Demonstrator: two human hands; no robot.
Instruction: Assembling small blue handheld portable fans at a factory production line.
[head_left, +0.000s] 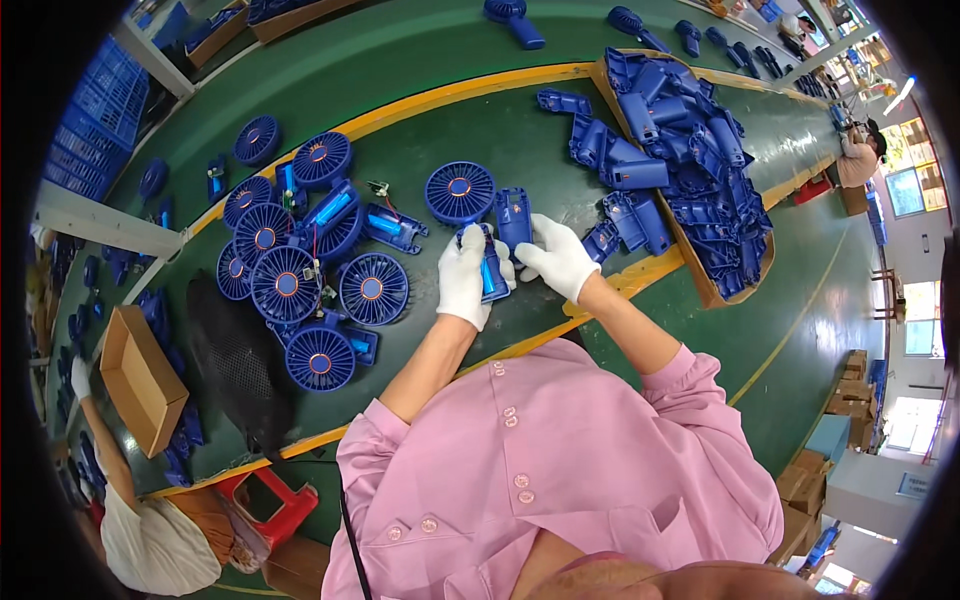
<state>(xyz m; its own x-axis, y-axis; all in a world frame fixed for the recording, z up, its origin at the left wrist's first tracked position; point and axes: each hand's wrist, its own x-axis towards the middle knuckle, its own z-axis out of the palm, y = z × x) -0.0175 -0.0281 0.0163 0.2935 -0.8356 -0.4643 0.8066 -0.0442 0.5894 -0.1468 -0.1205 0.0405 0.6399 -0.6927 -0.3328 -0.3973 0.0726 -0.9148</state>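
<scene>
My left hand (462, 278), in a white glove, is closed around an open blue fan handle (493, 275) with a bright blue battery cell inside. My right hand (560, 258), gloved too, has its fingers and thumb closed on the lower end of a blue handle shell (514, 214). The shell stands right beside the handle in my left hand. Just beyond my left hand sits a round blue fan head (460, 192); whether it joins the held handle is hidden. A small circuit board with wires (379, 188) lies to the left.
Several fan heads (286, 284) with handles are heaped at the left, next to a black mesh bag (235, 365). A long cardboard box (710, 290) of blue shells stands right, with loose shells (635, 222) beside it. Beyond the yellow edge, a green belt (420, 60) carries fans. A co-worker's gloved hand (81, 378) is far left.
</scene>
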